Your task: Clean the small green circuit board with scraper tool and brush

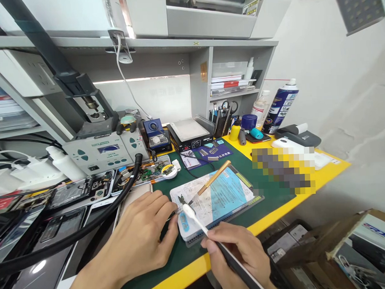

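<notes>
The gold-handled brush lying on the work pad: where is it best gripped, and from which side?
Grip the gold-handled brush at mid-handle, coming from above and from the right. The handle is a bare, slim rod that slants up to the right, while its dark tip lies by the left hand and the cotton swab.

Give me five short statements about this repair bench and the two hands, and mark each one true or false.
1. The right hand holds a white-tipped cotton swab. True.
2. The left hand is lifted high above the green work mat. False: it rests low at the pale repair pad, fingertips at the pad's left edge.
3. A gold-handled brush tool lies slanted across the pad. True.
4. The blue and white spray can lies on its side. False: it stands upright at the bench's back right.
5. A thick black hose runs across the bench's left side. True.
</notes>
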`<state>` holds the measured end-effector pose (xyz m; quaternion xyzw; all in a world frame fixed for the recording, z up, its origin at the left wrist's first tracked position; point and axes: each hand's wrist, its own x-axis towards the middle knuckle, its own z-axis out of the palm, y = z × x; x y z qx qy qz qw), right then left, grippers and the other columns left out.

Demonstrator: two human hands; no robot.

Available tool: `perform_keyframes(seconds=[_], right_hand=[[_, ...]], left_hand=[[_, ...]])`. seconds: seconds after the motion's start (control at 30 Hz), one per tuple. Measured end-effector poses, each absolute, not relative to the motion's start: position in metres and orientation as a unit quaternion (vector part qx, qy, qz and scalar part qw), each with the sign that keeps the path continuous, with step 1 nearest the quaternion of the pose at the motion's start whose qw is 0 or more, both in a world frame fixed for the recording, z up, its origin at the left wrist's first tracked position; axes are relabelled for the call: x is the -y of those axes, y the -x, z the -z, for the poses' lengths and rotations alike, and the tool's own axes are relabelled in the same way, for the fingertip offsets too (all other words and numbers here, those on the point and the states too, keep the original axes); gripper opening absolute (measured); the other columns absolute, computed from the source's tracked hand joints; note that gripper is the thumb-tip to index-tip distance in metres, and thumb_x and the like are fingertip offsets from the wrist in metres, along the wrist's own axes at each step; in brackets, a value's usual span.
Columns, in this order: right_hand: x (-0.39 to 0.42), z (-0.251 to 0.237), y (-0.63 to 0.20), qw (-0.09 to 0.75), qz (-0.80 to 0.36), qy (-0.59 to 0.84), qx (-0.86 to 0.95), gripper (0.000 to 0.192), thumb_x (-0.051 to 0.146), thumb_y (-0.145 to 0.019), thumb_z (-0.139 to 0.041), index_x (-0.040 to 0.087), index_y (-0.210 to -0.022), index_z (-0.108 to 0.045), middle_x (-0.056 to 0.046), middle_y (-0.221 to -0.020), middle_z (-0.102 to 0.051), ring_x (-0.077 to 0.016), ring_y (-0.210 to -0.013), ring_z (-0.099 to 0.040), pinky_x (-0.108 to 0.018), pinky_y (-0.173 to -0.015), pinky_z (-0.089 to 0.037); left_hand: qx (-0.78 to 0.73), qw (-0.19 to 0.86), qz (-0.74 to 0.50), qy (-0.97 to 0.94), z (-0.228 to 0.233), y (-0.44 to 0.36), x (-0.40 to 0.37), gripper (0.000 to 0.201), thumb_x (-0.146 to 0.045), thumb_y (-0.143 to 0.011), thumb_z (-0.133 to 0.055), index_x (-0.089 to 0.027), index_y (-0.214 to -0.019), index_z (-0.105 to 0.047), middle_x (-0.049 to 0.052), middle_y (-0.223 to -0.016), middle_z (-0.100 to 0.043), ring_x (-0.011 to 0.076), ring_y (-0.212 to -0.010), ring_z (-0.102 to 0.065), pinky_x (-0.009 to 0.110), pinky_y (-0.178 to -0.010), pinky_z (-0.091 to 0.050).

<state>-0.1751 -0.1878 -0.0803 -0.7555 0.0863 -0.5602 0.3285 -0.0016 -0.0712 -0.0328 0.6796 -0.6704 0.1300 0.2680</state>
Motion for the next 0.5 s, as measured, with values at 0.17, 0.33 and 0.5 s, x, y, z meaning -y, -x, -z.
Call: perform_keyframes(seconds=[0.17,0.33,0.5], right_hand=[[0.194,0.081,0.188,0.443,0.538,0.707,-0.123,0.026,0.002,-0.087,-0.061,0.022,-0.102,-0.066,0.000,-0.071,-0.069,-0.0107,-0.055,-0.066,-0.019,-0.050,-0.056],[0.191,0.082,0.184,0.510,0.564,0.639,-0.118,0.020,0.011,-0.097,-0.056,0.022,-0.108,-0.068,-0.003,-0.077,-0.073,-0.0085,-0.050,-0.061,-0.018,-0.046,-0.052],[0.205,0.062,0.180,0.575,0.552,0.566,-0.211,0.019,0.033,-0.100,-0.057,0.022,-0.107,-0.071,-0.006,-0.087,-0.075,-0.0077,-0.049,-0.060,-0.017,-0.041,-0.048]], left_hand=[[0.673,0.262,-0.136,-0.678,0.034,0.001,0.072,0.016,-0.016,-0.096,-0.052,-0.013,-0.095,-0.068,0.007,-0.076,-0.058,0.0241,-0.072,-0.052,0.040,-0.065,-0.041],[0.670,0.255,-0.134,-0.684,0.034,0.001,0.071,0.017,-0.017,-0.097,-0.051,-0.013,-0.095,-0.068,0.008,-0.078,-0.060,0.0248,-0.074,-0.053,0.040,-0.065,-0.042],[0.666,0.251,-0.142,-0.688,0.033,0.001,0.071,0.020,-0.019,-0.098,-0.050,-0.014,-0.095,-0.069,0.007,-0.075,-0.059,0.0231,-0.070,-0.052,0.039,-0.063,-0.041]])
